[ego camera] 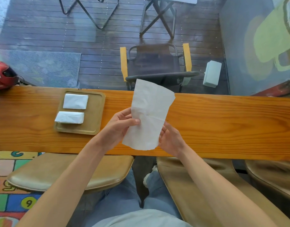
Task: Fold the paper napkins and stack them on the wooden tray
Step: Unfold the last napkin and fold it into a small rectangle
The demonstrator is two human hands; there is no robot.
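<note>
I hold a white paper napkin (pixel 149 115) upright above the wooden counter (pixel 223 122), creased and partly unfolded. My left hand (pixel 119 126) pinches its left edge with the thumb on the front. My right hand (pixel 170 138) grips its lower right edge from behind. To the left on the counter lies the wooden tray (pixel 96 115). Two folded white napkins rest on it, one at the far side (pixel 75 101) and one nearer me (pixel 69 117), side by side and not stacked.
A red helmet (pixel 3 76) sits at the counter's far left end. Tan stool seats (pixel 70 171) stand below the counter's near edge. Beyond a window are a decked floor, a folding chair (pixel 155 63) and a white box (pixel 212 73).
</note>
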